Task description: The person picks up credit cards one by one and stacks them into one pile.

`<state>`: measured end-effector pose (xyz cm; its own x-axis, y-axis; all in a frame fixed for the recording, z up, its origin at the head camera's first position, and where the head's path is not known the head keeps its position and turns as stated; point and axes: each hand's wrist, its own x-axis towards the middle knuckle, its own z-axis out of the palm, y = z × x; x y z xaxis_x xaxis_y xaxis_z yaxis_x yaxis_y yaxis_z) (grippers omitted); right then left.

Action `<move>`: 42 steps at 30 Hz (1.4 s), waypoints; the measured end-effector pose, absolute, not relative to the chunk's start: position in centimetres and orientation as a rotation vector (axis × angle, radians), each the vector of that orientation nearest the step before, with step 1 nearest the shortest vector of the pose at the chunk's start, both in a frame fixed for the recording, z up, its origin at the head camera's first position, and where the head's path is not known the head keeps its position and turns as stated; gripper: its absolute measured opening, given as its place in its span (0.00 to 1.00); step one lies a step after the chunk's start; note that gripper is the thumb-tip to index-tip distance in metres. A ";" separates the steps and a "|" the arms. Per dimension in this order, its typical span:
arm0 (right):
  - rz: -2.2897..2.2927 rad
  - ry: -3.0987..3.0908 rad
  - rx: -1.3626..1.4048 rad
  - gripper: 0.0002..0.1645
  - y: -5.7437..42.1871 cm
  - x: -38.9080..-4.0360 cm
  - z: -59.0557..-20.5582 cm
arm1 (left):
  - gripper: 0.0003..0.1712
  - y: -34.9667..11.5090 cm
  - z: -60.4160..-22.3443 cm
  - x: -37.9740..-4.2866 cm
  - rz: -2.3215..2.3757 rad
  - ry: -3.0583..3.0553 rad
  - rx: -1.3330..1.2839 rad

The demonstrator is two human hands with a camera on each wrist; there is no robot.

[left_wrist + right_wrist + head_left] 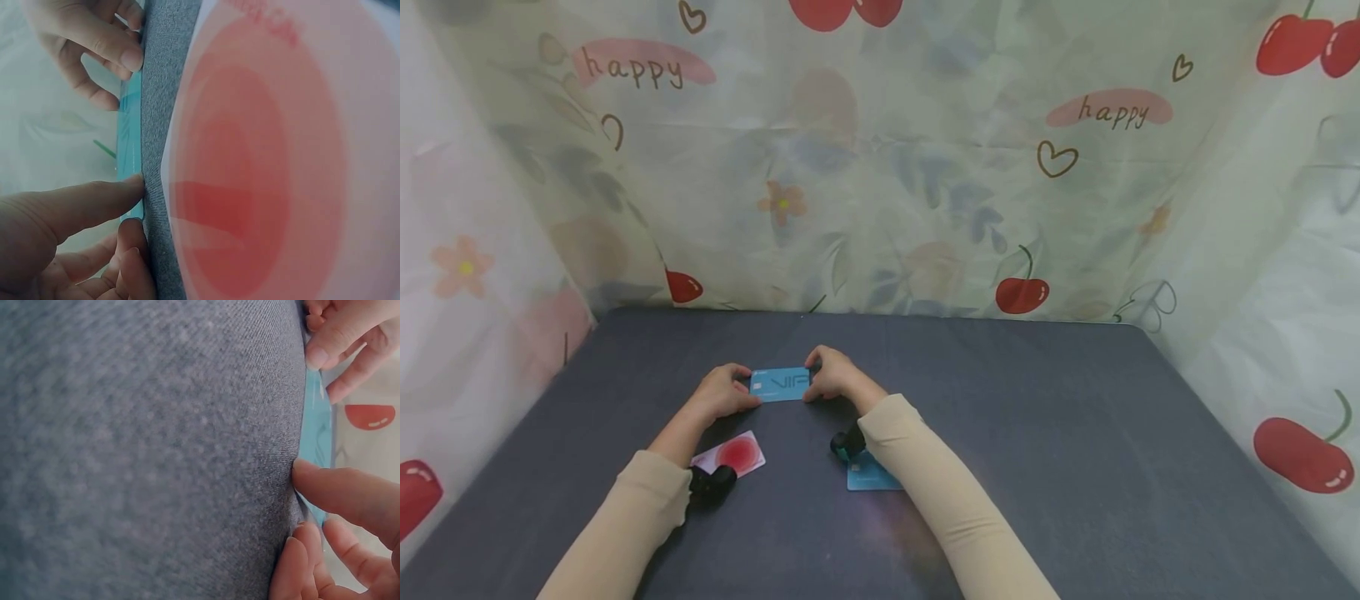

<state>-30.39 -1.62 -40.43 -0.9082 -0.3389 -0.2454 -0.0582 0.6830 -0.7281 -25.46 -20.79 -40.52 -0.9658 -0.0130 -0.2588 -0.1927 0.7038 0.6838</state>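
A blue VIP card (780, 384) with dark lettering lies near the far part of the table, between both hands. My left hand (724, 392) holds its left end, thumb along the near edge and a finger at the far edge. At the opposite end, my right hand (832, 375) grips the card the same way. The left wrist view shows the card (129, 150) edge-on, with the left thumb (100, 197) pressed to its near edge. In the right wrist view, the right thumb (344, 487) touches that edge too.
A pink card with a red circle (737, 455) lies below the left hand, partly behind the wrist camera (713, 485). Another blue card (871, 475) is partly covered by the right sleeve (955, 492). Patterned curtains (880, 167) surround the dark table (1060, 433).
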 end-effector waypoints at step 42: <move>-1.207 2.466 -0.494 0.33 3.1 -28.9 -37.6 | 0.37 -18.5 -39.0 -23.3 1.341 2.675 -0.022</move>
<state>-28.89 3.08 -37.63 -0.8780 -0.4524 -0.1565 -0.1541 0.5766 -0.8024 -23.30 -18.50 -38.99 -0.9889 0.0531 -0.1390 -0.0796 0.6004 0.7958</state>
